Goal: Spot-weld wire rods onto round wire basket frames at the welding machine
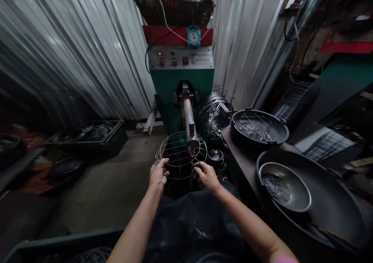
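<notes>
The green welding machine [181, 84] stood at the far centre, its electrode arm [189, 127] reaching toward the person. Under the arm's tip lay the round wire rack [181, 151], best kept level and steady there. The left hand [158, 174] gripped its near-left rim; the right hand [206, 174] pinched its near-right rim, the hands apart.

A dark worktop [241, 158] at three o'clock carries a round black pan [259, 130] of wire pieces and a wide basin [329, 200].
</notes>
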Tool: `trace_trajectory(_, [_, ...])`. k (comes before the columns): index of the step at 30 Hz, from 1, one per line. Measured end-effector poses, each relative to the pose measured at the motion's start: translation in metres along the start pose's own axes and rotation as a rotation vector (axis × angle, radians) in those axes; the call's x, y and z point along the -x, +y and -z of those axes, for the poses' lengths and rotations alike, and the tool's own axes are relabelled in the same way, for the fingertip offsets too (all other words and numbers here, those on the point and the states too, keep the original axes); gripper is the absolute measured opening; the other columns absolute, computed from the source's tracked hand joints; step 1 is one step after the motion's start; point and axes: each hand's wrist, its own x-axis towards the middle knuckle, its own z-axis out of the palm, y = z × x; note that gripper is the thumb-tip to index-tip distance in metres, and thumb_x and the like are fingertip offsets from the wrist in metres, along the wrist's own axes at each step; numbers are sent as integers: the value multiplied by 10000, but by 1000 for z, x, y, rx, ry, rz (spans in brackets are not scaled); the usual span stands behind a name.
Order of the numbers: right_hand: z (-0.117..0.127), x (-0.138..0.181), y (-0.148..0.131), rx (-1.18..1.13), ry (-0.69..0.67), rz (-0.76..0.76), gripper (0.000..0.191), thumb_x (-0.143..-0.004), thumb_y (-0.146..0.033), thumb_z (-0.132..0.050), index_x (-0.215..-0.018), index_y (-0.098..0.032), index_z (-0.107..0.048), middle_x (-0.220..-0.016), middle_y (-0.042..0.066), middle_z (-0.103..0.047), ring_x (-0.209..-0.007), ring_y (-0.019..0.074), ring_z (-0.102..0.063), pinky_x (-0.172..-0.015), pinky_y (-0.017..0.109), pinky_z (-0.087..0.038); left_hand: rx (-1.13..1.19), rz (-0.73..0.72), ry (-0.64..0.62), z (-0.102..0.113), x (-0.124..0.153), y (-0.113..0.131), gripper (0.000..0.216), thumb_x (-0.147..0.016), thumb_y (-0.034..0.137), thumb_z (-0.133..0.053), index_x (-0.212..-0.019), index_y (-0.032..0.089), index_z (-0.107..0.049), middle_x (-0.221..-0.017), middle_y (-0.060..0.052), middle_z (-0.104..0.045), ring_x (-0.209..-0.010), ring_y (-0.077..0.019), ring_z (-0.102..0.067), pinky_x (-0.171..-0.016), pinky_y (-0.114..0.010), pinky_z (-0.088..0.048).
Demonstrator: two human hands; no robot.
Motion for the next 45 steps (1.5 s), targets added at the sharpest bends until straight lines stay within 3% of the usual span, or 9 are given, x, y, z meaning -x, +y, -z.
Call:
trace_trajectory(5, [5,8,-8,-47,102,99,157,-810,-331,-506,-857,-196,-568,-757,20,-644,-604,128,-605,-541,226,-462,5,-7,7,-5,0,2,406,-387,263,-722,-651,184,-424,-520,107,-325,-408,-21,-249,-347,-162,-193])
trace_trajectory(8, [5,5,2,21,44,108,151,-809,-318,-506,-859,-196,-579,-751,19,-648,-600,130,-608,-545,226,-454,-12,-16,7,-5,-1,-1,424,-380,260,-732,-669,186,-430,-519,111,-307,-407,-21,-232,-343,-160,-172])
trace_trajectory(12, [5,2,16,170,-69,139,129,-800,-296,-513,-819,-205,-603,-595,-26,-598,-527,117,-577,-553,224,-438,-27,-41,46,-1,2,-6,417,-390,262,-731,-694,182,-456,-555,99,-348,-423,-24,-263,-347,-160,-188])
trace_trajectory(19, [4,-2,15,25,1,6,133,-774,-314,-517,-803,-193,-562,-655,-19,-616,-484,108,-583,-462,205,-413,-28,-46,38,-5,6,-6,424,-395,274,-729,-701,185,-450,-548,105,-348,-420,-23,-258,-362,-164,-185])
trace_trajectory(40, [8,-29,11,-17,-5,21,147,-749,-322,-537,-759,-177,-559,-655,-15,-613,-465,87,-551,-453,195,-416,-64,14,92,-17,-12,-3,394,-401,271,-730,-624,187,-416,-506,102,-335,-403,-33,-267,-366,-189,-196])
trace_trajectory(45, [7,-26,12,-136,46,-80,227,-717,-382,-569,-810,-175,-571,-678,-1,-621,-471,99,-562,-432,204,-428,-52,15,141,-19,-11,-3,394,-405,239,-732,-616,191,-403,-487,109,-304,-390,-28,-247,-349,-182,-178])
